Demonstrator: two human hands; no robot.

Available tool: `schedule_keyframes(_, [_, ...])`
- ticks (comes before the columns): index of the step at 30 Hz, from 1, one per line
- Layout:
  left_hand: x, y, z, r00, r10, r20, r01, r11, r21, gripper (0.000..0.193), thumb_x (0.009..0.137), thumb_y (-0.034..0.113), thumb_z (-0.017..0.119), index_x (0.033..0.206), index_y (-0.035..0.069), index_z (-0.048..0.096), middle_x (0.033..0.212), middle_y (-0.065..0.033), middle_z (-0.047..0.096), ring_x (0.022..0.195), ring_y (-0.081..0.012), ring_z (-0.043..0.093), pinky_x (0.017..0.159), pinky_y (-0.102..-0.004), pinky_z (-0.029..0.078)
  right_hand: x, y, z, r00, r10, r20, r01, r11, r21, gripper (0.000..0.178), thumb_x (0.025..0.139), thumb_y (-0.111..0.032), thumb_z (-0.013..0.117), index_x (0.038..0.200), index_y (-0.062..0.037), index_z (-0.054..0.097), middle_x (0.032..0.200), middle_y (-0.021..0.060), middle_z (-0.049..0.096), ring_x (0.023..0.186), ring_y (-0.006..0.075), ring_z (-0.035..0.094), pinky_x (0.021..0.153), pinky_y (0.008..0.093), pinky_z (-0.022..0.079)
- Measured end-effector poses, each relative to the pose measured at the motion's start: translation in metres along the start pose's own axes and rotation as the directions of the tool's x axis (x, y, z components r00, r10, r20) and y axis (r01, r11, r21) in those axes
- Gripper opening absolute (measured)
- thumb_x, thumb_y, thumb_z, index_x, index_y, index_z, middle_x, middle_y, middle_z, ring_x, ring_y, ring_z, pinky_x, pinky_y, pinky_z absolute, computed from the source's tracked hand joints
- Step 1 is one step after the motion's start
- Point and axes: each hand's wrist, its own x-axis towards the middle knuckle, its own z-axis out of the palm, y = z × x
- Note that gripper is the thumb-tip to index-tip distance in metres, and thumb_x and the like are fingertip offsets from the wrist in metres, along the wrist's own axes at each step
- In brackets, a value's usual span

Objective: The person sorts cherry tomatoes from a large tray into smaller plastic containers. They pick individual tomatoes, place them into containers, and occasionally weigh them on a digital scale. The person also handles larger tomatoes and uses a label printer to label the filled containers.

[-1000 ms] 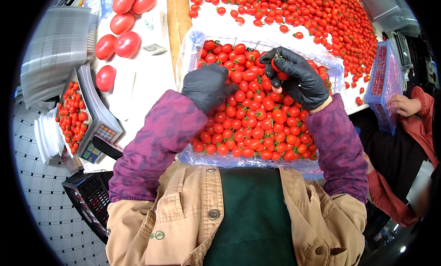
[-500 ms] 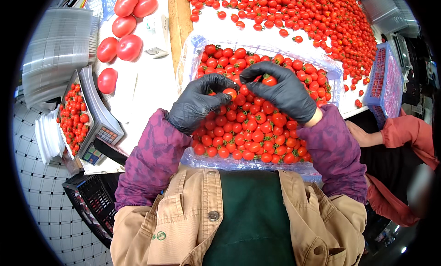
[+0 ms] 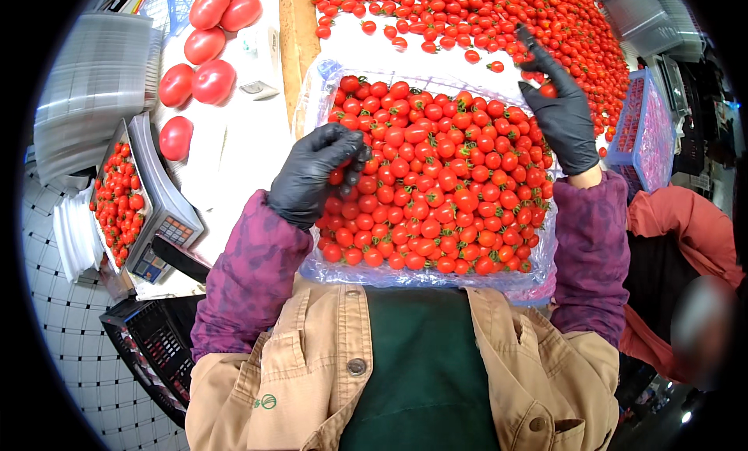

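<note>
A shallow crate (image 3: 310, 100) lined with clear plastic stands in front of me, heaped with red cherry tomatoes (image 3: 436, 194) with green stems. My left hand (image 3: 312, 174), in a black glove, is closed over the crate's left side. Red shows between its curled fingers and palm, a cherry tomato partly hidden by the glove. Above the crate's far right corner is my right hand (image 3: 562, 124), also black-gloved. Its forefinger stretches toward the loose pile, thumb apart, and one cherry tomato (image 3: 548, 89) sits in its grasp.
Loose cherry tomatoes (image 3: 576, 30) spread over the far right table. Large tomatoes (image 3: 213, 82) lie at left, near a scale (image 3: 167, 217) bearing a filled tray (image 3: 119, 206) and stacked clear containers (image 3: 93, 93). At right are a blue basket (image 3: 643, 132) and another person's red sleeve (image 3: 686, 225).
My hands have parted from close together over the crate. The right moved right and away toward the loose pile, its forefinger extending; the left drew slightly left and curled in.
</note>
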Motion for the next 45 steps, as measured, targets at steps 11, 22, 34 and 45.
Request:
schedule_keyframes(11, [0.026, -0.036, 0.04, 0.932, 0.209, 0.295, -0.215, -0.337, 0.917, 0.03, 0.079, 0.026, 0.062, 0.104, 0.009, 0.057, 0.078, -0.0099, 0.058, 0.074, -0.0296, 0.056, 0.06, -0.0438, 0.045, -0.047, -0.014, 0.077, 0.849, -0.096, 0.52, 0.366, 0.817, -0.445, 0.025, 0.07, -0.027, 0.071, 0.078, -0.0063, 0.06, 0.079, 0.0102, 0.057, 0.073, 0.0289, 0.058, 0.061, 0.0403, 0.046])
schedule_keyframes(22, [-0.023, 0.015, -0.001, 0.969, 0.172, 0.177, -0.119, 0.954, -0.277, 0.027, 0.083, 0.015, 0.058, 0.104, -0.001, 0.054, 0.089, -0.0161, 0.06, 0.074, -0.0225, 0.062, 0.06, -0.0314, 0.051, -0.047, 0.008, 0.02, 0.652, 0.228, 0.723, -0.747, 0.352, 0.564, 0.03, 0.08, -0.023, 0.062, 0.095, 0.0021, 0.057, 0.092, 0.0114, 0.061, 0.066, 0.0131, 0.055, 0.059, 0.0277, 0.046])
schedule_keyframes(34, [0.009, 0.003, 0.031, 0.969, 0.198, 0.15, -0.094, -0.267, 0.959, 0.023, 0.075, 0.018, 0.067, 0.089, 0.003, 0.058, 0.091, -0.0145, 0.056, 0.086, -0.0294, 0.058, 0.069, -0.0377, 0.048, -0.049, -0.021, 0.019, 0.747, 0.065, 0.662, -0.648, 0.294, 0.702, 0.024, 0.086, -0.022, 0.055, 0.096, -0.0001, 0.053, 0.087, 0.011, 0.059, 0.067, 0.0142, 0.055, 0.055, 0.0253, 0.042])
schedule_keyframes(45, [0.029, -0.002, 0.019, 0.975, 0.13, 0.183, -0.174, -0.077, 0.982, 0.029, 0.07, 0.013, 0.069, 0.092, 0.004, 0.052, 0.09, -0.0147, 0.055, 0.082, -0.0296, 0.058, 0.067, -0.0395, 0.048, -0.069, -0.047, 0.04, 0.683, -0.186, 0.706, 0.491, 0.833, -0.255, 0.02, 0.067, -0.016, 0.068, 0.084, -0.0077, 0.064, 0.077, 0.0101, 0.054, 0.074, 0.0281, 0.056, 0.06, 0.0396, 0.045])
